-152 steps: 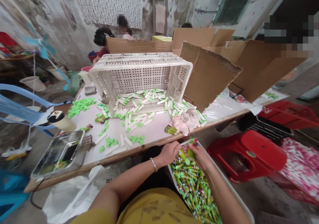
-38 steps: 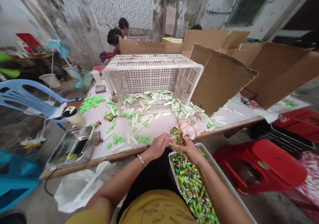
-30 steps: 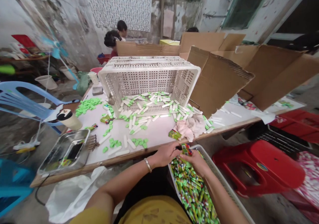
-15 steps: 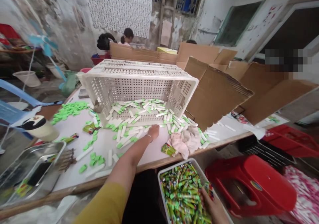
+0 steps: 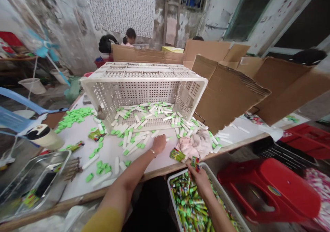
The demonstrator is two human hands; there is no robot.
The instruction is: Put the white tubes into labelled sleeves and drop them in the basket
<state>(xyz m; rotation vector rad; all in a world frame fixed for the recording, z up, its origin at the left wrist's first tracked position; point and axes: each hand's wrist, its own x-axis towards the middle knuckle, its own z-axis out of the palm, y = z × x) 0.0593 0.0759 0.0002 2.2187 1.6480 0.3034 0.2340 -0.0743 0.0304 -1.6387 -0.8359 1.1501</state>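
- Two hands are in view: the right hand (image 5: 199,180) at lower centre-right and the left hand (image 5: 158,144) at centre.
- The right hand is closed in a pinch on a printed packet (image 5: 195,164), green and red, just above the white tray. Its long axis stands nearly upright, and its free end points up the frame. Held by so little of its length, it could slip if the pinch loosens.
- The left hand lies open and palm down on the worktop (image 5: 139,166), just beside loose white tubes (image 5: 140,144). A careless sweep could scatter them or roll them off the near edge.
- Below the right hand, the white tray (image 5: 216,194) brims with green-and-white packets, so a dropped one could be lost among them.
- At upper centre, a white plastic crate (image 5: 144,87) lies tipped on its side, and bumping it could shift the spilled tubes around its mouth.
- A pile of green caps (image 5: 73,115) lies at left.
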